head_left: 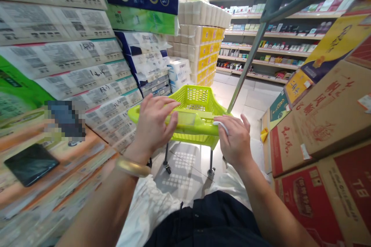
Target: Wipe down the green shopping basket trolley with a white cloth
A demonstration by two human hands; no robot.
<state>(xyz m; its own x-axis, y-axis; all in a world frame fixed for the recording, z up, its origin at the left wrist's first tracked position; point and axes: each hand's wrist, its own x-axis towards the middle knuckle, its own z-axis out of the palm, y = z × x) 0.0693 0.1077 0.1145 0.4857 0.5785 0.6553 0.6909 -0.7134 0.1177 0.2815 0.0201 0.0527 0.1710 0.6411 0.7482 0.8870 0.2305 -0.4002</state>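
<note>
Head view: looking down the shop aisle past your own arms.

Left hand (153, 125): fingers spread and laid over the basket handle (185, 119), thumb side toward you; the fingers look draped rather than clamped, can't tell how tight. Gold bangle (133, 167) on that wrist.

Right hand (235, 142): curled over the other end of the handle, fingers pressed down on a white piece (220, 126), looks like a firm hold. Hands apart, one at each end, which suits steering from both sides.

Basket: lime-green plastic shopping basket (197, 100) on a wheeled frame, right in front of your body, on the tile floor (249, 100). Its metal legs end in casters (211, 172), so it can roll instead of being carried.

Left side: tall stacks of plastic-wrapped toilet paper packs (58, 19) walling the aisle, black smartphone (31, 164) lying flat on the lower packs, within reach.

Right side: printed cardboard cartons (319, 123) stacked close, leaving a narrow lane for the basket.

Ahead: yellow-labelled paper cartons (205, 46) piled high, store shelves (261, 34) of small boxed goods beyond.

Below: your dark trousers (208, 216) and a loose white cloth (147, 216).
</note>
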